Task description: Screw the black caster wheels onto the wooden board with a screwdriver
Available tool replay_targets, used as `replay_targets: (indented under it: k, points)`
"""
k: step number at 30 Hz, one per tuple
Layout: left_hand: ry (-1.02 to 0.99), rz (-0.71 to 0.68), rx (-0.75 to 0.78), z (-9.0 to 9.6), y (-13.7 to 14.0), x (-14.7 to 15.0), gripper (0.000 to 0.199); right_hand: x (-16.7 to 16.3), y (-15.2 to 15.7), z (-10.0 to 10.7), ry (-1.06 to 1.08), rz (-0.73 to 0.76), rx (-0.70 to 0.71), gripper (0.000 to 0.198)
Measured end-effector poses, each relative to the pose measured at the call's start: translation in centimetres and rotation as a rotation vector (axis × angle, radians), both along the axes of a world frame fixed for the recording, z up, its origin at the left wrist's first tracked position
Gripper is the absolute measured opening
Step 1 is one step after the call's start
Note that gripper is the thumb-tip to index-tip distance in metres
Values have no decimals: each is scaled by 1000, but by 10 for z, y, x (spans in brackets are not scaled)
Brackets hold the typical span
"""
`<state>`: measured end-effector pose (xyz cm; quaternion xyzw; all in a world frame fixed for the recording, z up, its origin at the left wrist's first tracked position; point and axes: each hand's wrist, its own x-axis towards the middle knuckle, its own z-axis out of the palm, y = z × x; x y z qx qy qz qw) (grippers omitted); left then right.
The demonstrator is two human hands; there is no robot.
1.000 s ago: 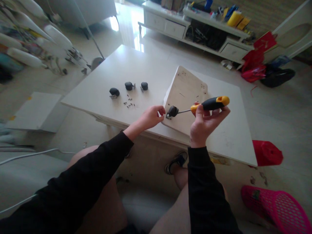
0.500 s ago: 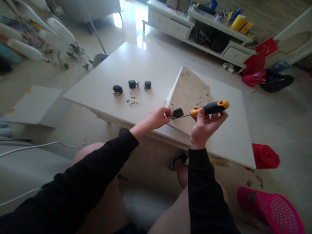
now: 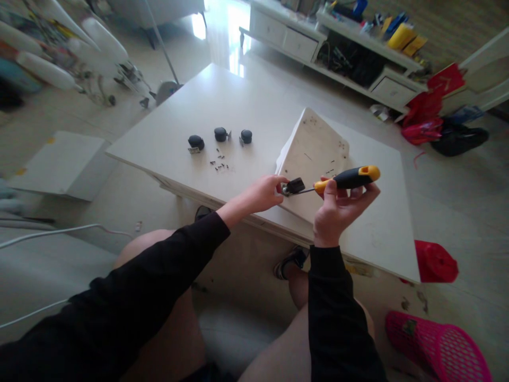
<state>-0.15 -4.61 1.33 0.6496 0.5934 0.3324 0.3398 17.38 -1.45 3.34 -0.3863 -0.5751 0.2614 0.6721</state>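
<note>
My right hand (image 3: pixel 338 207) is closed around a yellow-and-black screwdriver (image 3: pixel 352 178), held nearly level with its tip toward the left. That tip reaches a black caster wheel (image 3: pixel 295 185) at the near left corner of a white board-like piece (image 3: pixel 312 143). My left hand (image 3: pixel 272 191) pinches the caster's metal plate there with thumb and fingers. Whether a screw sits under the tip is hidden. Three more casters, a left one (image 3: pixel 195 143), a middle one (image 3: pixel 220 134) and a right one (image 3: pixel 246 137), stand on the table, with several small screws (image 3: pixel 219 165) before them.
The white table (image 3: pixel 159 138) carries all of this. A pink mesh basket (image 3: pixel 449 345) lies at the lower right, near a red stool-like object (image 3: pixel 435 261). Behind are a white cabinet (image 3: pixel 302 45) and red and black bags (image 3: pixel 457 138). A white box (image 3: pixel 59 164) stands left.
The whole view has shifted slightly, so the table items appear a little farther right. Both hands keep their hold on the caster and the screwdriver.
</note>
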Motion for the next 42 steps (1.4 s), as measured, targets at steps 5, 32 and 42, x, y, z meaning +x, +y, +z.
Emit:
replay_targets:
  k: [5, 32, 42]
  points:
    - [-24, 17, 12, 2, 1, 1, 45, 1, -1, 0, -5, 20, 4, 51]
    - [62, 79, -8, 11, -1, 5, 23, -4, -20, 15, -98, 21, 2, 49]
    - [26, 83, -44, 16, -3, 4, 23, -6, -20, 18, -99, -48, 23, 51]
